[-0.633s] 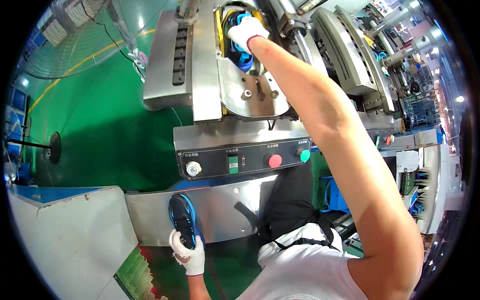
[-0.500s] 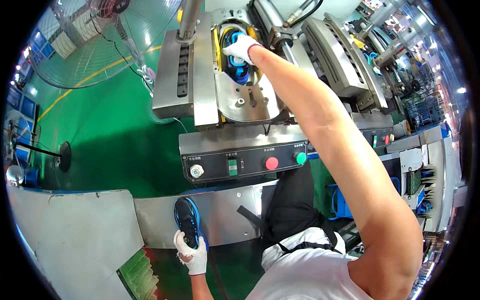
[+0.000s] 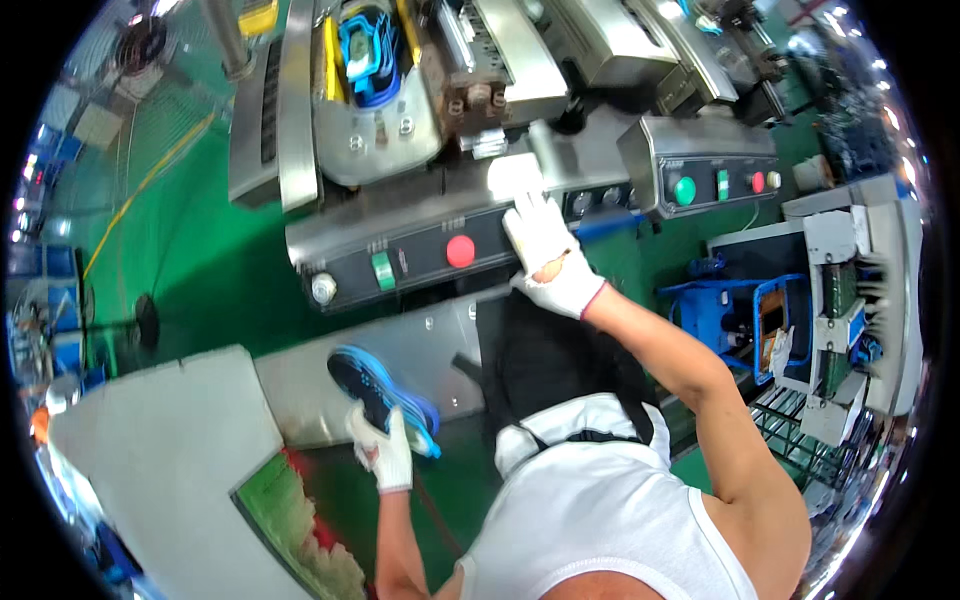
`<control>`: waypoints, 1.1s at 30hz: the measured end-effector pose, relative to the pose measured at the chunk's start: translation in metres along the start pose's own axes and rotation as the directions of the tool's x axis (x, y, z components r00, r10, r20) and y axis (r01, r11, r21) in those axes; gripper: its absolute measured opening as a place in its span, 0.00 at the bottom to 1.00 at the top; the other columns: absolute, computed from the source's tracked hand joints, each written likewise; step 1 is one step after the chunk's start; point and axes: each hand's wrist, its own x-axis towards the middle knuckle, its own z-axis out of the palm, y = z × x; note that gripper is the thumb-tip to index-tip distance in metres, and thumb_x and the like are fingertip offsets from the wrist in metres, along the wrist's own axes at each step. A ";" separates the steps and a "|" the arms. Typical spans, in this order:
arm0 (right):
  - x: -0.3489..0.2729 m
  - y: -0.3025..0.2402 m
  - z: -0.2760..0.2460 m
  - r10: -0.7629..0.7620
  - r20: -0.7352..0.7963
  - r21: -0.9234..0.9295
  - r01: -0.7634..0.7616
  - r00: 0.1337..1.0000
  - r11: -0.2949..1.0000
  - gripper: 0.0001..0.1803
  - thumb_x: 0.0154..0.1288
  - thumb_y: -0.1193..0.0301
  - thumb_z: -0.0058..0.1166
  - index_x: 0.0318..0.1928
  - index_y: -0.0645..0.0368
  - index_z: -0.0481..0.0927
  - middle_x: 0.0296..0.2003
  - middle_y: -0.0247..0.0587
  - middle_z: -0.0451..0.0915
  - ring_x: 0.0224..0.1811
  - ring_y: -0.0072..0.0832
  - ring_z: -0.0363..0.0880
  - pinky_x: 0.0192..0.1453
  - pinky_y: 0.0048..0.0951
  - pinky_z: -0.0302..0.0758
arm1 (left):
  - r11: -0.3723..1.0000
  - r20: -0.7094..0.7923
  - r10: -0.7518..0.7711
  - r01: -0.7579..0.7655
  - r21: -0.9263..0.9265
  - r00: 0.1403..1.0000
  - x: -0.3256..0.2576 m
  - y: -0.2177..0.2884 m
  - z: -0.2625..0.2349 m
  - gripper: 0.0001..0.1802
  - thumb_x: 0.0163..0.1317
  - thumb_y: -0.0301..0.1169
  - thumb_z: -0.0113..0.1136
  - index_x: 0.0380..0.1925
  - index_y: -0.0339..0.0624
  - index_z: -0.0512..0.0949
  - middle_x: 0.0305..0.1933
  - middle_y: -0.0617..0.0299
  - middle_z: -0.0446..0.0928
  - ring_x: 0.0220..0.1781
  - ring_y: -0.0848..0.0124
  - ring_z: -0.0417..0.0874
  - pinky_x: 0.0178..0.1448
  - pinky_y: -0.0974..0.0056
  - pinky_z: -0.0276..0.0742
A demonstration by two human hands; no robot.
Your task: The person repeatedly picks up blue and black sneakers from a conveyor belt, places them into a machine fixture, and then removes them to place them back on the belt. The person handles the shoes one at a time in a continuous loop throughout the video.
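My left hand (image 3: 383, 452), in a white glove, holds a dark sneaker (image 3: 378, 388) with a blue sole edge, thumb and fingers at its rear part. The sneaker lies slanted on a metal ledge (image 3: 300, 395). In another white glove, my right hand (image 3: 550, 258) is held out with fingers stretched over the right part of the machine's control panel (image 3: 417, 257). The hand hides part of the panel, and I cannot tell whether the fingertips touch it. A blue shoe (image 3: 368, 58) sits in the press's metal cradle (image 3: 375, 150), away from both hands.
Left of the red button (image 3: 460, 251) is a green switch (image 3: 383, 270). A second control panel (image 3: 715, 185) stands to the right, above a blue crate (image 3: 735, 320). A pale grey tabletop (image 3: 170, 450) fills the lower left. A large fan (image 3: 140, 45) stands upper left.
My right hand has left the shoe in the cradle and come down to the control panel. The sneaker in my left hand has turned slightly on the ledge. The whole view has shifted.
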 end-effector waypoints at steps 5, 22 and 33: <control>-0.036 0.002 0.024 -0.068 -0.226 0.241 0.124 0.972 0.963 0.53 0.59 0.63 0.73 0.79 0.68 0.59 0.80 0.66 0.55 0.85 0.60 0.51 0.87 0.51 0.52 | 0.837 0.063 0.531 -0.535 0.117 0.845 0.039 -0.009 -0.022 0.18 0.65 0.30 0.72 0.53 0.39 0.82 0.54 0.47 0.80 0.56 0.48 0.83 0.60 0.52 0.80; -0.267 -0.002 0.053 0.567 -0.369 0.872 0.064 0.736 0.485 0.56 0.56 0.55 0.77 0.76 0.69 0.60 0.68 0.65 0.72 0.68 0.56 0.77 0.69 0.43 0.77 | 0.352 0.257 0.934 -0.770 -0.532 0.249 -0.043 0.383 0.088 0.06 0.63 0.23 0.66 0.40 0.35 0.83 0.41 0.50 0.81 0.46 0.53 0.83 0.55 0.53 0.78; -0.403 0.106 -0.044 0.835 -0.534 0.837 -0.221 -0.133 0.501 0.53 0.57 0.63 0.78 0.77 0.66 0.61 0.62 0.51 0.78 0.63 0.39 0.81 0.69 0.39 0.77 | -0.372 -0.074 0.838 -0.468 -0.802 -0.541 -0.241 0.598 0.150 0.29 0.61 0.33 0.75 0.63 0.39 0.79 0.57 0.45 0.83 0.56 0.45 0.86 0.58 0.50 0.84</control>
